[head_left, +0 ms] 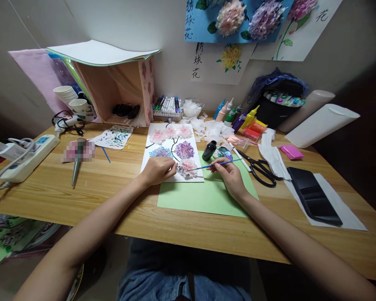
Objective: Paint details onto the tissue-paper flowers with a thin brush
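Left hand (159,170): curled over the near left part of the painting (146,158); I can't tell whether it holds anything. Just right, nearer to it than to my other hand, the pale pink flower (191,164). The paintbrush (203,167) runs crosswise, tip leftward at that flower; right hand (230,175) pinches its shaft narrowly.

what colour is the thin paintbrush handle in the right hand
The thin paintbrush handle is blue (head view).
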### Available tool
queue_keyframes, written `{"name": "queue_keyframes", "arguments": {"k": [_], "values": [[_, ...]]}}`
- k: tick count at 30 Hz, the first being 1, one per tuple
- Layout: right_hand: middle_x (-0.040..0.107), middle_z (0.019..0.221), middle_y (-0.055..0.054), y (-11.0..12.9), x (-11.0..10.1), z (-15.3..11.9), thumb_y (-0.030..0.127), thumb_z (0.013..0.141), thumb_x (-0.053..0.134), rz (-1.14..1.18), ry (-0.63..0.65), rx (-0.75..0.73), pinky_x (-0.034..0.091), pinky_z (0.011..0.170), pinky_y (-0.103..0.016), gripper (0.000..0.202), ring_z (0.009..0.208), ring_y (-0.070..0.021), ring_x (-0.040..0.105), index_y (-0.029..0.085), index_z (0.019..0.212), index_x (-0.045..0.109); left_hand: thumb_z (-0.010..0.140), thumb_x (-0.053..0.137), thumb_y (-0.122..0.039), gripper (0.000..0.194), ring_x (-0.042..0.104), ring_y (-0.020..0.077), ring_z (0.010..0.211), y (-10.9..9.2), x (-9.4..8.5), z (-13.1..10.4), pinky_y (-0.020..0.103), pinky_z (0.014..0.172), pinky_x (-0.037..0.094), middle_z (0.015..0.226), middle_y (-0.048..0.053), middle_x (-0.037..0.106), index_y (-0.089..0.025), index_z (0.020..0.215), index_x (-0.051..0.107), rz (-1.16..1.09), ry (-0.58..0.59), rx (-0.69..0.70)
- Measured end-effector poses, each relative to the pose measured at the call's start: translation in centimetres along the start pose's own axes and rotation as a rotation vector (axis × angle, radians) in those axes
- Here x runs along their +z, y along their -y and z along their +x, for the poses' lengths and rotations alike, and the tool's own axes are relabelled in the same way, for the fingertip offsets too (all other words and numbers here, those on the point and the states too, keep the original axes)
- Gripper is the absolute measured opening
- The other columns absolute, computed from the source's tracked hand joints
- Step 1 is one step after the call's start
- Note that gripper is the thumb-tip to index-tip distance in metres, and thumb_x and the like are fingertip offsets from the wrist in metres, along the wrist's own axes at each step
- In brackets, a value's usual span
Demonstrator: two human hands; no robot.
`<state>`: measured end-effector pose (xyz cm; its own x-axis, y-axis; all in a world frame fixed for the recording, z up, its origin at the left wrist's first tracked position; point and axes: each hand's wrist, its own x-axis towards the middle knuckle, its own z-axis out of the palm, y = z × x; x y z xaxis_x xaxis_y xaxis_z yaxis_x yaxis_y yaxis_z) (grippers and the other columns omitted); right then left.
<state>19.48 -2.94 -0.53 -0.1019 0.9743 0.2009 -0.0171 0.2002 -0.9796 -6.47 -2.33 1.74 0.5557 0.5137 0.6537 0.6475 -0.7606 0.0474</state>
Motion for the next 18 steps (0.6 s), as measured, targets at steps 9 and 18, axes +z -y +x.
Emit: {"name": "queue_keyframes", "arguments": {"k": [9,18], "values": [[0.063,0.078,0.000,0.02,0.01,0.00,0.034,0.082,0.060,0.026,-0.030,-0.012,0.050,0.069,-0.028,0.013,0.072,-0.0136,0.063,0.021,0.084,0.061,0.084,0.046,-0.015,0.031,0.038,0.0084,0.044,0.02,-0.02,-0.02,0.024,0.047,0.024,0.047,-0.003,0.045,-0.017,0.053,0.042,0.041,-0.002,0.011],[0.064,0.078,-0.001,0.07,0.06,0.06,0.034,0.083,0.059,0.030,-0.029,-0.009,0.051,0.070,-0.029,0.014,0.075,-0.0141,0.065,0.021,0.086,0.059,0.084,0.046,-0.015,0.031,0.039,0.0085,0.045,0.01,-0.04,-0.03,0.025,0.047,0.025,0.048,-0.003,0.047,-0.018,0.053,0.043,0.051,0.010,0.005]]}}
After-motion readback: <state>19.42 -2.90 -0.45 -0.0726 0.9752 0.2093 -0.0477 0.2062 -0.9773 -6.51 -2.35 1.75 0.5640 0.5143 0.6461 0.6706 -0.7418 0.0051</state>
